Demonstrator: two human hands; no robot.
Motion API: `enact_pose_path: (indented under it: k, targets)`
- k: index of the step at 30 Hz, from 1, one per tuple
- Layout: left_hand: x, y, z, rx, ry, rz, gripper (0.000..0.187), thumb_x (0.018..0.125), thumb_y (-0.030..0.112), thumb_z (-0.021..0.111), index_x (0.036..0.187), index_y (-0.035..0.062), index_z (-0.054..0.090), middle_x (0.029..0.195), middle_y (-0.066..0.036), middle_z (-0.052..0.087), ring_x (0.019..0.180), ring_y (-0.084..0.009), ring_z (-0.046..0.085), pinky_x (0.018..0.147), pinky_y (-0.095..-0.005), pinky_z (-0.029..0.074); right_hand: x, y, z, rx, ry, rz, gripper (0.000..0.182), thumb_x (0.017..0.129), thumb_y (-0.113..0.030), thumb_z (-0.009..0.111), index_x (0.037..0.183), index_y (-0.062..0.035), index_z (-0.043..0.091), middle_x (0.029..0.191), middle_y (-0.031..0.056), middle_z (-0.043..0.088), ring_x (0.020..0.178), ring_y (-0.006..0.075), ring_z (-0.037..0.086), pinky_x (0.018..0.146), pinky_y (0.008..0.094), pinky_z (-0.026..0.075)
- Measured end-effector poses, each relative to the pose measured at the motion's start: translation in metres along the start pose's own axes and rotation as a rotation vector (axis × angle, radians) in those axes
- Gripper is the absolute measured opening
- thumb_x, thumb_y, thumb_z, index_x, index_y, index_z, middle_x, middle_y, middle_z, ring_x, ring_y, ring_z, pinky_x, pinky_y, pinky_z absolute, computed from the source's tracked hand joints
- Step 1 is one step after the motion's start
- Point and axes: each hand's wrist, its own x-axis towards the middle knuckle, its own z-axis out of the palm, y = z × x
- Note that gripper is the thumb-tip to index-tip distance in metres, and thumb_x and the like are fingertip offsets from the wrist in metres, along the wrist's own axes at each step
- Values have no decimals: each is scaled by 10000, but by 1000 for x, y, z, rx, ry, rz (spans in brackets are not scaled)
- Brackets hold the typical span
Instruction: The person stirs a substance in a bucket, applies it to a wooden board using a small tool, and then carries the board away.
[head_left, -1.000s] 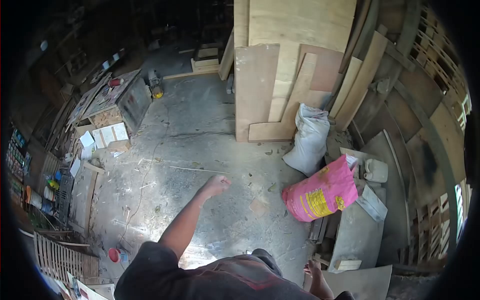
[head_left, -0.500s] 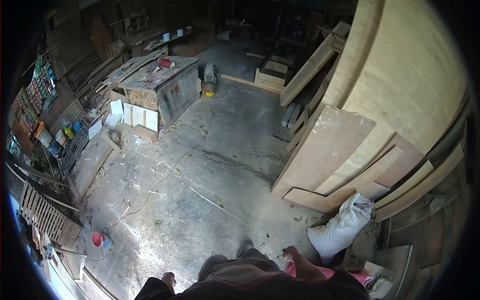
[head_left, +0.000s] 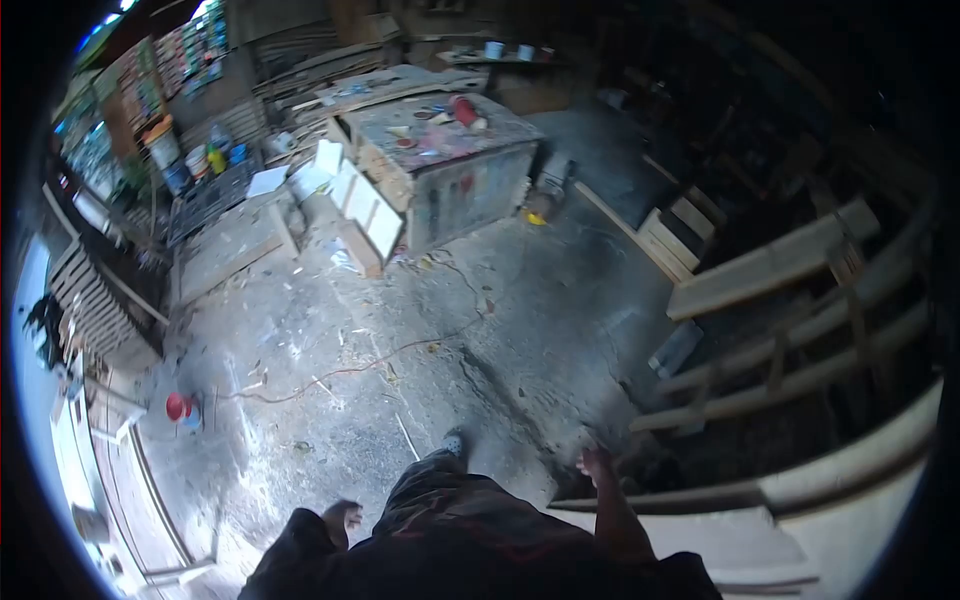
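My left hand (head_left: pixel 345 515) hangs low beside my left leg, its fingers loosely bent and apart. Nothing shows in it, and the floor lies beneath. My right hand (head_left: pixel 595 462) is held out on the other side, a little blurred, with its fingers loosely parted and nothing visible in them. Nearest to that hand are the pale wooden boards (head_left: pixel 700 540) leaning at the lower right; I see no contact. One shoe (head_left: pixel 455 443) steps forward on the concrete floor (head_left: pixel 330 430).
A paint-stained workbench (head_left: pixel 470 190) stands ahead, with a red roll (head_left: pixel 465 112) on top. A cord (head_left: pixel 370 358) crosses the floor toward a red-and-white bucket (head_left: pixel 183 408) at the left. Timber frames (head_left: pixel 770 260) line the right side. A white panel (head_left: pixel 372 210) leans against the bench.
My view has swung right and moved forward, so the bench appears nearer. The white sack and pink cloth have left the view. Both hands stay at my sides, and one leg has stepped forward.
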Motion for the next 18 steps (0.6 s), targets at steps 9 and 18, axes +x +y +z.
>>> enact_pose_path:
  k: [9, 18]
  targets:
    - [145, 557, 303, 682, 529, 942, 344, 827, 302, 600, 898, -22, 692, 971, -261, 680, 915, -413, 668, 779, -499, 519, 257, -162, 36, -239, -772, 178, 281, 1017, -299, 443, 1139, -85, 577, 1068, 133, 613, 884, 292, 625, 782, 446, 492]
    - [363, 653, 339, 576, 597, 938, 332, 832, 337, 609, 938, 40, 714, 985, -211, 699, 943, -375, 672, 782, -469, 512, 565, -258, -106, -36, -904, 401, 266, 1019, -318, 413, 1020, -138, 608, 884, 54, 586, 712, 212, 580, 595, 380, 461]
